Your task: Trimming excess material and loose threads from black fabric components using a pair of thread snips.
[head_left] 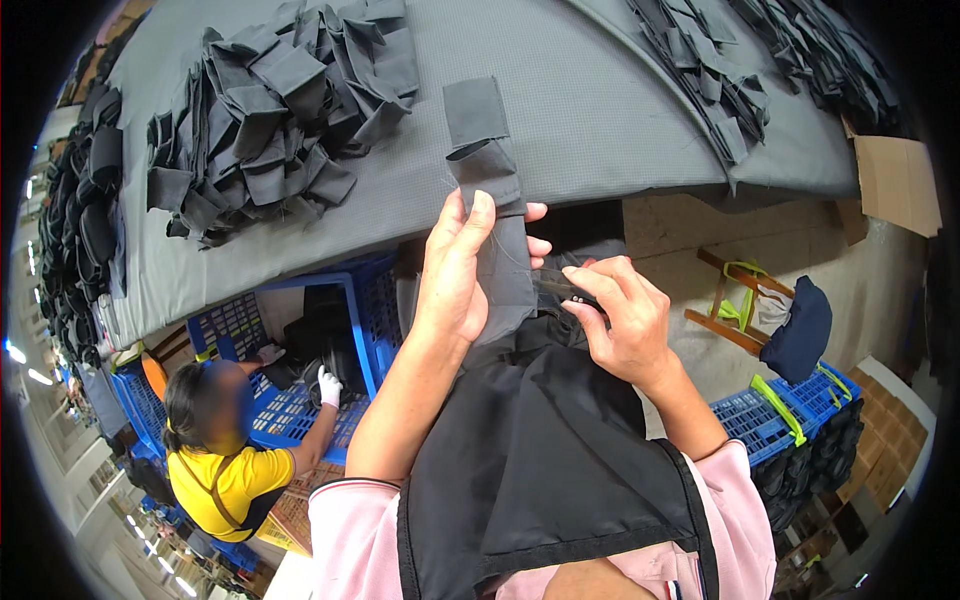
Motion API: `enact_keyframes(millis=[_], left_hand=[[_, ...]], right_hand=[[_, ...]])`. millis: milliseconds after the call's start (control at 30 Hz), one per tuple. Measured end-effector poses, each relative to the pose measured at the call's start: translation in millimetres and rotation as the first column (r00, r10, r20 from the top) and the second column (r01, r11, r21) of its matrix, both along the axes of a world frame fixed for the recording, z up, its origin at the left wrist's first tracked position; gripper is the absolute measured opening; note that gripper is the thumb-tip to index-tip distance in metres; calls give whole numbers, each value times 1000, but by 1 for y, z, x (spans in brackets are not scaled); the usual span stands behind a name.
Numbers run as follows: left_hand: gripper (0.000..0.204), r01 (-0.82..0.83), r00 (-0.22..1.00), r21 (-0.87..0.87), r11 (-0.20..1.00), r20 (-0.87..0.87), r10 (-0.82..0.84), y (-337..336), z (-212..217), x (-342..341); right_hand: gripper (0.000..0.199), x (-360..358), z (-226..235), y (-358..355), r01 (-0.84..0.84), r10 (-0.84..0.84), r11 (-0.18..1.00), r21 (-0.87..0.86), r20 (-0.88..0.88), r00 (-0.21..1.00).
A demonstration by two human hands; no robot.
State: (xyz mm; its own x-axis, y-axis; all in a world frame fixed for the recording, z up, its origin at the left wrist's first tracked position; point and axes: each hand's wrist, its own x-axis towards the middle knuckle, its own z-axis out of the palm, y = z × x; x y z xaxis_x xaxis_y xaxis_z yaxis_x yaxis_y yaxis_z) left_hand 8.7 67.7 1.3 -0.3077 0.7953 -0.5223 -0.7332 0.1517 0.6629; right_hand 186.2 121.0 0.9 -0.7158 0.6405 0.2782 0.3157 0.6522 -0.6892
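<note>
A long grey fabric strip (508, 265) with a folded upper part lies across my left hand (462, 265). My left thumb presses on its front while the fingers wrap behind it, their tips showing at the strip's right edge. The strip's top end rests on the grey cloth-covered table, and loose threads hang off it. Just right of the strip, my right hand (625, 315) is closed round small dark thread snips (565, 288). The blades point left at the strip's edge; whether they touch it I cannot tell.
A big heap of grey fabric pieces (270, 110) covers the table's left, with more bundles (700, 75) at the right. Blue crates (365, 310) stand below left, beside a person in yellow (220, 485) with a white glove. A stool (735, 300) and another blue crate (780, 410) are at right.
</note>
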Motion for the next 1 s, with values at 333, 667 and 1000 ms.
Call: enact_keyframes(millis=[333,667,1000], left_hand=[[35,37,999,-16,999,-4,-37,1,1,0],[30,56,998,-17,998,-12,-56,-1,-1,0],[28,91,996,-4,996,11,-91,-2,-2,6]], right_hand=[[35,0,10,1,-34,33,998,45,17,999],[33,4,10,2,-65,63,996,53,47,997],[33,-1,14,-2,-54,45,991,122,76,996]])
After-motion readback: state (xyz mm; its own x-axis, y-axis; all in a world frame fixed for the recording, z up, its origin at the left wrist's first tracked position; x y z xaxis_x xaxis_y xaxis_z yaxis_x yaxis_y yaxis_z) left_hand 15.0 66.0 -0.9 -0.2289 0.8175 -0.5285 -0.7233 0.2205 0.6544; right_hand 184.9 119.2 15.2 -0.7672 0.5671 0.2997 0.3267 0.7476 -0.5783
